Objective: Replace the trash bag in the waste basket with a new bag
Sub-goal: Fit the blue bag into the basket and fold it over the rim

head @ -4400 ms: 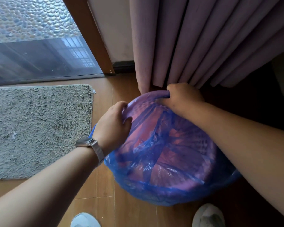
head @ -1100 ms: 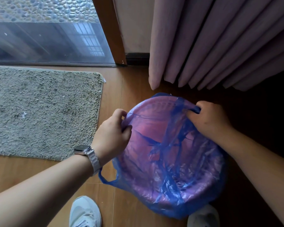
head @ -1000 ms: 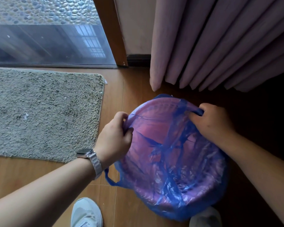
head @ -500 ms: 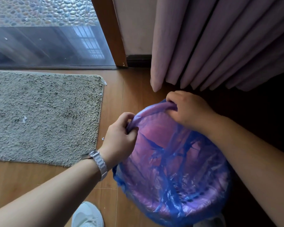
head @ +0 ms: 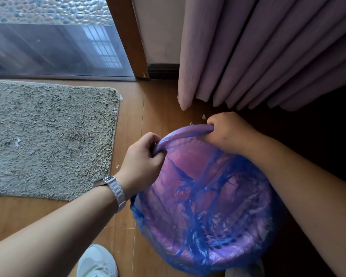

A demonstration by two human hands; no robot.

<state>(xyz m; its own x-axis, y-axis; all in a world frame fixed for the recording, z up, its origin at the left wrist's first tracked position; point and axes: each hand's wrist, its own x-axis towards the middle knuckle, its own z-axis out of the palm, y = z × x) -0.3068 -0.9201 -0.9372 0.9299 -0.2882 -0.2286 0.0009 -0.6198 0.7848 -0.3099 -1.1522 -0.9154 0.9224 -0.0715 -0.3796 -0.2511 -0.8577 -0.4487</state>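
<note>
A round pink waste basket point(head: 185, 131) stands on the wooden floor, lined with a thin blue trash bag point(head: 204, 208) that drapes inside it and over its rim. My left hand point(head: 143, 159), with a metal watch on the wrist, grips the bag-covered rim at the far left. My right hand point(head: 227, 131) grips the covered rim at the far side. The rim between my hands shows as a smooth purple band. The bag's film is wrinkled inside, and perforations of the basket wall show through near the front.
A grey shaggy mat point(head: 48, 136) lies on the floor to the left. A pink curtain point(head: 258, 50) hangs just behind the basket. A glass door point(head: 48, 47) and its wooden frame point(head: 128, 37) are at the back. My white shoes point(head: 97, 260) are at the bottom edge.
My right hand moved from the basket's right rim to the far rim, and my left hand slid up the rim. The bag now lies tight over the far rim between my hands.
</note>
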